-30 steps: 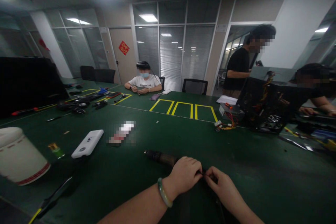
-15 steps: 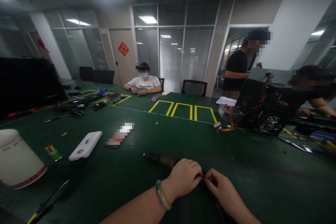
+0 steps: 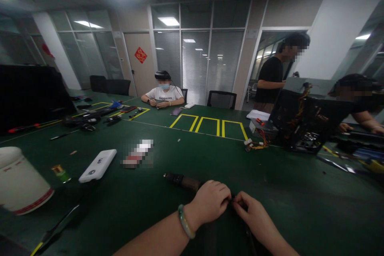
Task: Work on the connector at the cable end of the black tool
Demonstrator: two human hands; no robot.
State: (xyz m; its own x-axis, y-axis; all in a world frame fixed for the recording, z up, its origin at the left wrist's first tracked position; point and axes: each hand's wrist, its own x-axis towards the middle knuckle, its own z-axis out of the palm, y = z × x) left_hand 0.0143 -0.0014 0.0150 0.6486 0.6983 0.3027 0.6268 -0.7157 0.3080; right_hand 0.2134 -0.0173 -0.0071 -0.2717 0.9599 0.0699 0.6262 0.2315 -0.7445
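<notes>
From the head camera, your left hand (image 3: 211, 201) is curled closed at the near edge of the green desk (image 3: 192, 156), its fingertips pinching a small dark piece (image 3: 231, 201) that is too dim to name; your right hand (image 3: 253, 215) meets it from the other side, fingers closed on the same piece, so the two hands touch at the fingertips; a pale green bangle (image 3: 184, 221) sits on your left wrist; a dark cylindrical tool (image 3: 182, 180) lies on the desk just behind your left hand, its far end pointing left; dark straps or cables run down from under your hands toward you, though you cannot tell what they are. Well to the left lie a white flat device (image 3: 97, 165), a small green bottle (image 3: 61, 173) and a white bucket (image 3: 19, 180) with a red band; yellow tape boxes (image 3: 207, 125) mark the middle of the desk; at the right stands an open computer case (image 3: 303, 122) with coloured wires; a seated person (image 3: 163, 93) faces you across the desk, and a standing person (image 3: 274, 74) is behind the case.
</notes>
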